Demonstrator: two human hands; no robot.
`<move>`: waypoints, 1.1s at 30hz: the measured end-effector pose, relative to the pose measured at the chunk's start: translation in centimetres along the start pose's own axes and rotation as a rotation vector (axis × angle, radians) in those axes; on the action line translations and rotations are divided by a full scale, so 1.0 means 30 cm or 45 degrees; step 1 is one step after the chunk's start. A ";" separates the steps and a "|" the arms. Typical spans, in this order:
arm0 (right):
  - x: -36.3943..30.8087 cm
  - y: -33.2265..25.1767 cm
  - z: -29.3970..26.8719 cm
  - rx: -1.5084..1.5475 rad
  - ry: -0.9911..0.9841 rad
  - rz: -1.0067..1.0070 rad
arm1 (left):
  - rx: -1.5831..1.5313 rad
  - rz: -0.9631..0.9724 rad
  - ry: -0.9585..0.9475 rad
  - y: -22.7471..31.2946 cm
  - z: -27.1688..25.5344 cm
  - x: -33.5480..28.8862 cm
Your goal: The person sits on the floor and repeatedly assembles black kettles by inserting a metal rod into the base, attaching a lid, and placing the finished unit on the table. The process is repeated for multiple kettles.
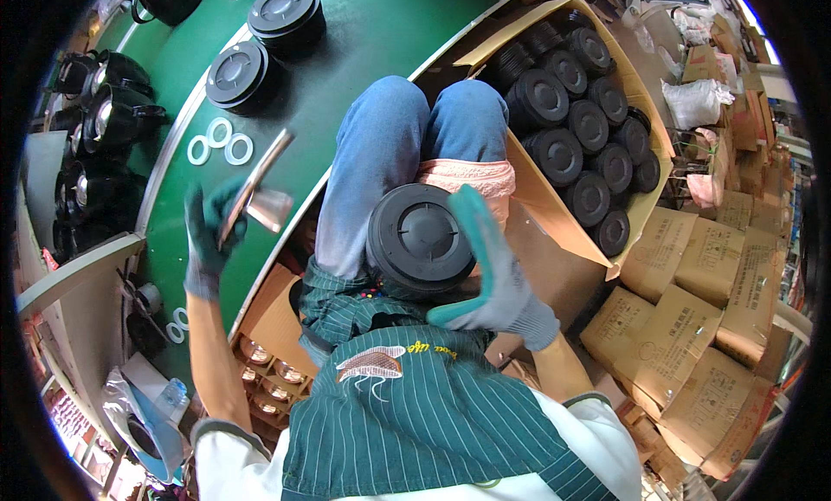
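Note:
My gloved left hand [212, 232], over the green table, grips a shiny metal piece [270, 209]. Slightly blurred, the piece shows a long thin edge and a short cylinder sticking out from it. On my lap, face up, rests a round black lid [421, 232] with a ridged rim and a raised centre disc. My right hand [493, 280], in a grey and green glove, is open at the lid's right side, thumb and fingers spread apart. Whether it touches the lid I cannot tell. Three white rings [238, 148] lie on the table beyond my left hand.
Black lids stand in stacks [281, 12] on the green table [363, 33]. A cardboard box [636, 241] full of black lids is at my right, with closed cartons [684, 336] beyond. Black mugs [117, 120] line the left. Shiny metal parts [277, 388] sit in a divided box below.

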State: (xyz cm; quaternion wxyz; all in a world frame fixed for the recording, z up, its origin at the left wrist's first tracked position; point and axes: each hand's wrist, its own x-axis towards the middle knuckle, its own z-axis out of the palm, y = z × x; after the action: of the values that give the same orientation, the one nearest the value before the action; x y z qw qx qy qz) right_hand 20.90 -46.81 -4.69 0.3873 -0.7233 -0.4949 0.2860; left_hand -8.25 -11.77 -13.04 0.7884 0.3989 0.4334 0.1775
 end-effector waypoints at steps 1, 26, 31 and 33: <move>0.010 -0.018 0.032 -0.152 -0.043 -0.044 | 0.068 0.045 0.022 -0.059 -0.079 -0.068; 0.786 -0.013 0.328 2.401 -0.480 -0.179 | 1.021 1.523 0.593 0.084 0.166 -0.097; 0.851 -0.113 0.248 1.860 -0.633 0.319 | 1.222 1.513 1.001 0.603 0.232 0.201; 0.804 0.005 0.280 2.059 -0.796 0.503 | 1.528 1.329 1.084 0.748 0.216 0.408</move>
State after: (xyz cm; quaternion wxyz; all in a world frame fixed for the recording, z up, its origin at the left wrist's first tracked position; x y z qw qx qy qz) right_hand 22.64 -21.89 -10.05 0.5704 -0.1897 -0.0909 0.7940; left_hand 5.44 6.70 -0.13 0.0396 0.7898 0.4721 0.3895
